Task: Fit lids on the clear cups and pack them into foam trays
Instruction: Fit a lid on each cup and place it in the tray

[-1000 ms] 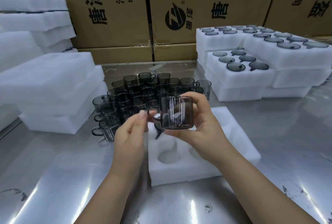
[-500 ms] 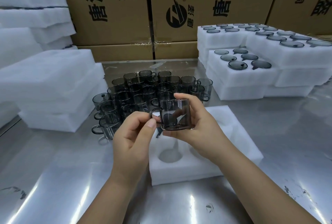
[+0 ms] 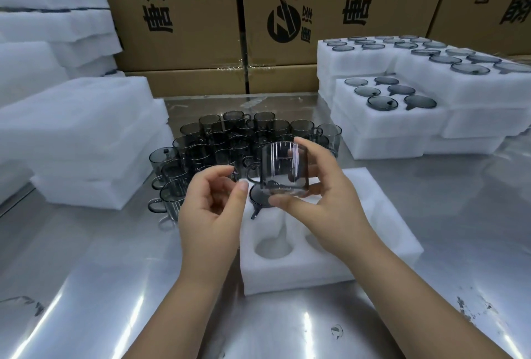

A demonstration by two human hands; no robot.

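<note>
My right hand [image 3: 324, 215] grips a smoky clear cup [image 3: 283, 169] between thumb and fingers, held above the white foam tray [image 3: 379, 215] in front of me. The cup's handle points left. My left hand [image 3: 212, 209] hovers just left of it with curved fingers, the thumb tip beside the handle, nothing between the fingers. Under the held cup, a dark lid [image 3: 258, 200] with a tab shows in one tray slot. An empty round slot [image 3: 273, 246] lies nearer to me. Several loose cups [image 3: 224, 140] stand grouped on the metal table behind.
Filled foam trays with lidded cups [image 3: 396, 97] are stacked at the right. Blank foam slabs [image 3: 74, 134] are piled at the left. Cardboard boxes [image 3: 184, 22] wall off the back. The shiny metal table [image 3: 86, 286] stretches toward me.
The right hand has lifted the cup a little and turned it. The left thumb and forefinger, which pinched at the handle half a second ago, have spread apart.
</note>
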